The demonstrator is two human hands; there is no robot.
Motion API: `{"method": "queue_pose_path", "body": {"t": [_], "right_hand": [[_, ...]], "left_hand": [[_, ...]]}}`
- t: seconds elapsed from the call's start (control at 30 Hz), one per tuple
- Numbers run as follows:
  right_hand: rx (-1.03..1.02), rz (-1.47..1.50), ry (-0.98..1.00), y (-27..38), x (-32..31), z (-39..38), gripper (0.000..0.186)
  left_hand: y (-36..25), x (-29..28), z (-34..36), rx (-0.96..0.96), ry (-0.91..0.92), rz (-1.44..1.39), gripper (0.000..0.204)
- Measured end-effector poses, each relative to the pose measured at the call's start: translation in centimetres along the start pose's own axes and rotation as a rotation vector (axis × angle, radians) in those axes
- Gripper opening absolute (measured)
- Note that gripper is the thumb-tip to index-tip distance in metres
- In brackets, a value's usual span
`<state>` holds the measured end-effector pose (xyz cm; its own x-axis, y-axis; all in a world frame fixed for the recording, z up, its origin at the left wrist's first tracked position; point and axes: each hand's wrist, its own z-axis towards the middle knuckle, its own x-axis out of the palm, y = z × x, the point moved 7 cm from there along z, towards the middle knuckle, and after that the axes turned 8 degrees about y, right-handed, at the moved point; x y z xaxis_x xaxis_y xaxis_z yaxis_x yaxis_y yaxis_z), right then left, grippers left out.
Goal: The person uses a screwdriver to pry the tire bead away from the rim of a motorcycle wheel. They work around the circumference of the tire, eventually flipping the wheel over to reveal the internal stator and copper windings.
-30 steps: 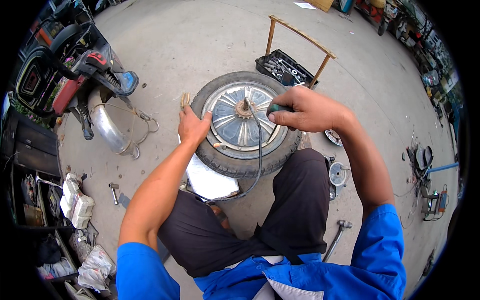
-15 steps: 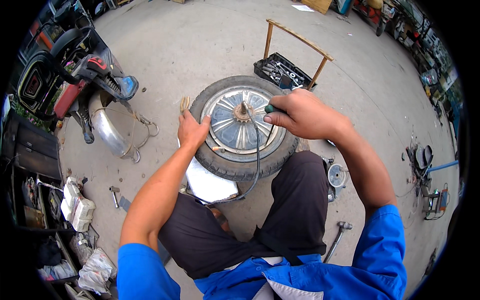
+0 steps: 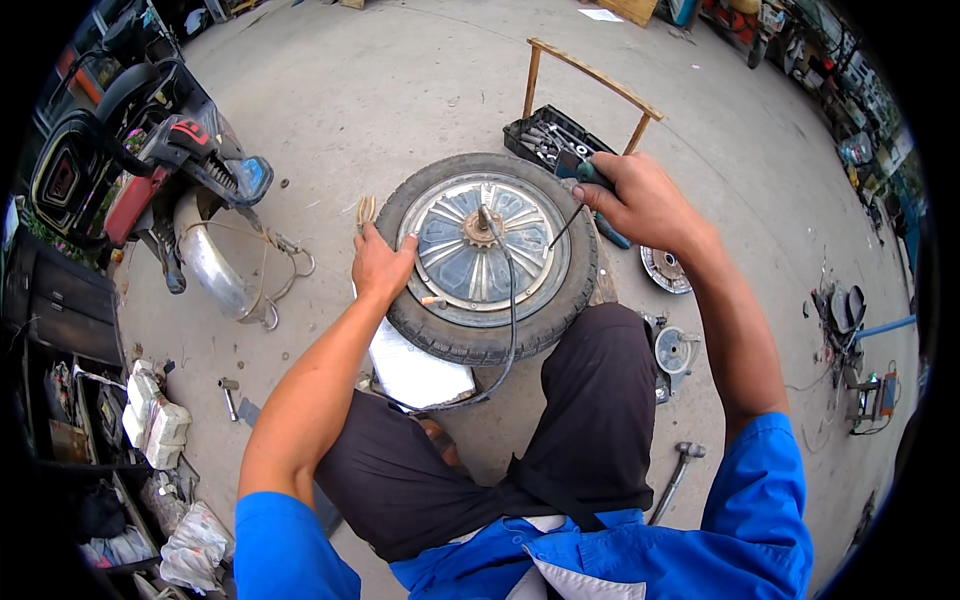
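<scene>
A wheel [image 3: 425, 313] with a black tyre and a metal hub lies flat in front of my knees. My left hand [image 3: 384, 264] grips the tyre's left side, thumb on top and fingers over the outer edge. In my closed right hand [image 3: 640, 197] is a screwdriver [image 3: 568, 224] with a dark green handle. Its thin shaft slants down left, and the tip is at the right part of the hub cover's rim. From the axle [image 3: 484, 218] at the hub's middle, a black cable [image 3: 515, 290] runs over the tyre towards me.
Beyond the wheel sits a black toolbox [image 3: 515, 140] of tools with a wooden handle [image 3: 590, 75]. A round metal part [image 3: 666, 268] and a hammer [image 3: 682, 470] lie on the right. A partly dismantled scooter [image 3: 150, 190] stands left; a socket wrench [image 3: 229, 398] lies nearer.
My right hand has moved away and to the right, taking the screwdriver tip farther up the hub's right rim. The round metal part now shows. My left hand stays on the tyre.
</scene>
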<state>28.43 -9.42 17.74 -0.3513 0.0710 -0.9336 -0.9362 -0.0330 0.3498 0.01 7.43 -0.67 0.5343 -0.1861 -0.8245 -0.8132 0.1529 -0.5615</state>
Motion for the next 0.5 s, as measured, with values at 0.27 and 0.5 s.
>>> {"method": "queue_pose_path", "body": {"t": [0.27, 0.5], "right_hand": [[0.039, 0.011, -0.004, -1.1, 0.4, 0.1, 0.032], [0.042, 0.031, -0.029, -1.9, 0.7, 0.0, 0.032]], "left_hand": [[0.4, 0.1, 0.1, -0.036, 0.014, -0.011, 0.086], [0.2, 0.0, 0.0, -0.045, 0.012, -0.025, 0.086]]}}
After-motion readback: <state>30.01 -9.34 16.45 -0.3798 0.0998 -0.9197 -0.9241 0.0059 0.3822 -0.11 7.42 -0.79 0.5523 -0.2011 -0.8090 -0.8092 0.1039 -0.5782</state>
